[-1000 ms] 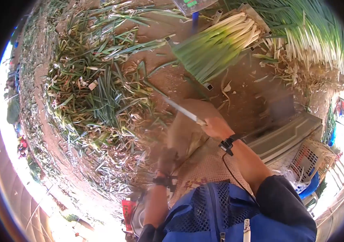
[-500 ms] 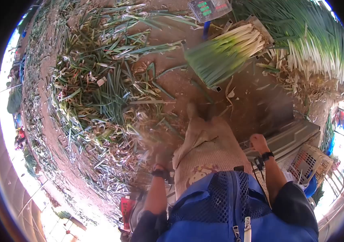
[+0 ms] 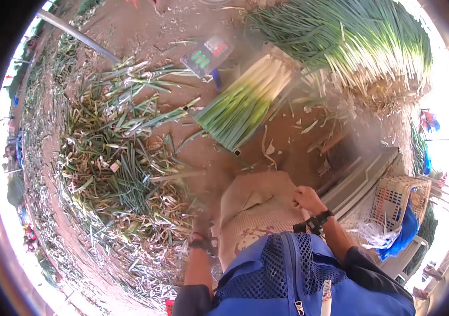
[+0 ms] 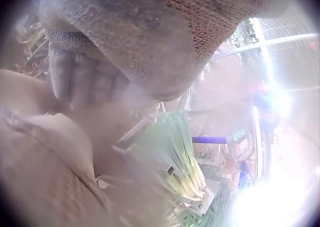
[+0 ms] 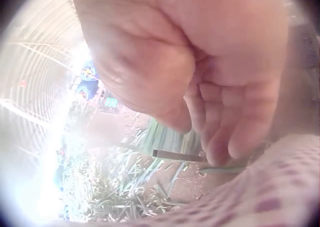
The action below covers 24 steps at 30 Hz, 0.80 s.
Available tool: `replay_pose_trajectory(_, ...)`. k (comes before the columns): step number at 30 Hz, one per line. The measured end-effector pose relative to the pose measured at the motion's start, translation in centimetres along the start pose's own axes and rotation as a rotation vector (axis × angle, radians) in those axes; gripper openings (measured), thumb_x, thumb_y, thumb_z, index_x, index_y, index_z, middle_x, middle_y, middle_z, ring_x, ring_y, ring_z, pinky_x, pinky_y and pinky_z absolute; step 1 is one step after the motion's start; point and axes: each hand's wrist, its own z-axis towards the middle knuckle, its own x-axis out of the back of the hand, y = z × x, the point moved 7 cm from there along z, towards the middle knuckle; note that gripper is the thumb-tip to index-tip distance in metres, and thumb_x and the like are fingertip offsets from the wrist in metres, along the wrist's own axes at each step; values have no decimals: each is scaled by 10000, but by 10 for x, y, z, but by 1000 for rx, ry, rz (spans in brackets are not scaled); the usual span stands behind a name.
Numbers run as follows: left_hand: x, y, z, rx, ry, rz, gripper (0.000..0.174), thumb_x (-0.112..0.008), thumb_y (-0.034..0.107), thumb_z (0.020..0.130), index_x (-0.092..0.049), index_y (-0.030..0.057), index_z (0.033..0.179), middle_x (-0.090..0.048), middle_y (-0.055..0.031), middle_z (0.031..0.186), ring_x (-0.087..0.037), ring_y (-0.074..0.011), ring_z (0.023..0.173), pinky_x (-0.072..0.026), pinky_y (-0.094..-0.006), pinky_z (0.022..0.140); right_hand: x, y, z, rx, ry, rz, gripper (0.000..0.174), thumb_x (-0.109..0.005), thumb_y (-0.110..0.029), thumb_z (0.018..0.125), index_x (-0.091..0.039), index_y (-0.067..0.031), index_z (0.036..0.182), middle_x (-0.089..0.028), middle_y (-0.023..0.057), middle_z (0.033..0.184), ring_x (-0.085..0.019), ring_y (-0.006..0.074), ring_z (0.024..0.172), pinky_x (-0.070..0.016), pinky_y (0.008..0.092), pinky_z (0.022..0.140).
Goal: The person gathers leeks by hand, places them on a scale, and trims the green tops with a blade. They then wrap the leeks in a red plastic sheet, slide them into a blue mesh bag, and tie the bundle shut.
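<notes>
The left hand [image 3: 202,220], dusty and blurred, hangs beside the left edge of a tan mesh cloth over the lap [image 3: 250,210]. In the left wrist view the fingers of the left hand [image 4: 95,62] bend loosely, with nothing visible in them. Over the cloth's right side is the bare right hand [image 3: 307,199]; in the right wrist view, the fingers of the right hand [image 5: 220,102] are loosely curled. A flat strip [image 5: 177,156] shows beyond its fingertips, apparently not gripped. A long pale strip [image 3: 178,176] lies over the leaf pile.
Ahead, a bundle of green onions [image 3: 245,102] lies near a scale display [image 3: 207,55]. More onions [image 3: 374,47] are heaped at upper right. Leaf scraps [image 3: 119,174] cover the left ground. A grey-green panel [image 3: 361,181] and a plastic crate [image 3: 395,203] stand at right.
The blade seen in the right hand a second ago is no longer in it. That hand moved right, then back over the cloth. The head view has shifted; the left hand stays low beside the cloth.
</notes>
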Motion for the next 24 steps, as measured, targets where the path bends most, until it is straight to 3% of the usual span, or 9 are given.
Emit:
replay_pose_trajectory(3, -25, 48, 1, -130, 49, 352, 63, -620, 88, 947, -660, 70, 993, -658, -39, 880, -676, -148, 792, -562, -290, 623, 37, -16, 2, 20, -11, 113, 244, -594, -161, 951, -664, 64, 1015, -698, 96, 815, -694, 166, 682, -550, 296, 573)
replay_pose_trajectory(6, -75, 63, 11, 17, 12, -1, 110, -639, 137, 944, -679, 53, 1005, -665, -43, 890, -688, -163, 819, -564, -296, 672, 93, 11, 24, 44, 20, 134, 234, -598, -181, 954, -668, 39, 989, -696, 89, 813, -692, 162, 684, -553, 290, 575)
replay_pose_trajectory(8, -94, 130, -4, 88, 59, -79, 162, -634, 173, 954, -706, 42, 1016, -679, -49, 914, -695, -173, 849, -559, -301, 716, 144, 41, 34, -1, 60, 180, 219, -599, -185, 952, -672, 21, 966, -686, 82, 793, -686, 159, 665, -550, 294, 561)
replay_pose_trajectory(11, -141, 137, 7, 300, 261, -454, 257, -603, 212, 974, -735, 15, 1075, -698, -49, 940, -659, -131, 840, -530, -278, 723, 218, 91, 35, -151, 134, 299, 191, -600, -190, 946, -666, -15, 906, -660, 70, 750, -662, 154, 612, -537, 305, 522)
replay_pose_trajectory(15, -165, 204, 18, 321, 280, -281, 402, -577, 372, 932, -735, 76, 1151, -746, -177, 1057, -713, -294, 999, -527, -394, 866, 312, 198, 58, -295, 220, 342, 178, -606, -208, 925, -649, -36, 909, -668, 103, 776, -668, 198, 598, -554, 338, 493)
replay_pose_trajectory(18, -166, 259, 18, 277, 323, -380, 303, -650, 223, 967, -721, 10, 1170, -704, -11, 902, -611, -104, 782, -508, -272, 709, 357, 219, 55, -337, 262, 371, 159, -598, -194, 921, -646, -43, 903, -663, 110, 774, -658, 203, 584, -536, 335, 471)
replay_pose_trajectory(19, -166, 275, 15, 246, 329, -366, 320, -635, 260, 961, -727, 26, 1159, -720, -54, 931, -642, -140, 825, -514, -296, 749, 366, 231, 65, -338, 261, 392, 150, -600, -186, 918, -650, -45, 909, -664, 110, 777, -655, 203, 581, -530, 333, 465)
replay_pose_trajectory(21, -165, 302, 16, 176, 340, -336, 360, -605, 333, 947, -740, 58, 1136, -751, -139, 990, -702, -211, 913, -526, -344, 829, 374, 224, 79, -290, 239, 408, 152, -607, -184, 917, -660, -43, 936, -666, 108, 789, -655, 196, 587, -526, 326, 468)
replay_pose_trajectory(24, -197, 273, 34, 313, 300, -527, 350, -608, 315, 951, -740, 42, 1126, -743, -114, 934, -678, -168, 851, -519, -323, 787, 360, 158, 83, -191, 197, 369, 178, -604, -186, 936, -676, -26, 965, -663, 89, 784, -654, 170, 610, -521, 307, 490)
